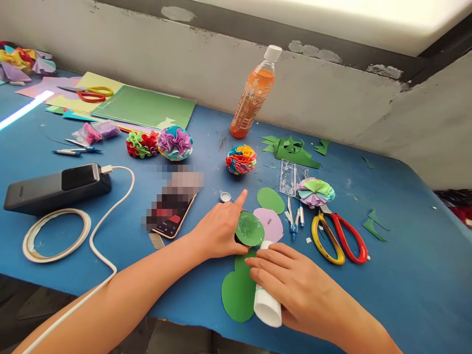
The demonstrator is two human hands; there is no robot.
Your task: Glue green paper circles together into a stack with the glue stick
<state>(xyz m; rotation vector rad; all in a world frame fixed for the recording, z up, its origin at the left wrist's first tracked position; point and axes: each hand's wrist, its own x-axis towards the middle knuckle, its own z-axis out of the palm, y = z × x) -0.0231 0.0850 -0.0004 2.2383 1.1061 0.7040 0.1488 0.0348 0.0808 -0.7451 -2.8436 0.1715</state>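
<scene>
My left hand [223, 228] holds a green paper circle [250, 229] at its left edge, index finger pointing up and thumb below. Whitish, wet-looking smears mark the circle's top. In my right hand [295, 280] is a white glue bottle [268, 309], lying tilted with its narrow end against the circle's lower right edge. Beneath and around the hands are a purple paper circle [269, 225], another green circle [271, 200] and overlapping green circles [238, 297] near the table's front edge.
Right of the hands lie red-and-yellow scissors [339, 238], a compass [294, 221] and a folded-paper ball [316, 191]. Behind stand a ruffled ball [241, 160] and an orange drink bottle [254, 96]. Leftward are a phone [173, 211], a power bank [55, 187] with cable and a tape roll [56, 212].
</scene>
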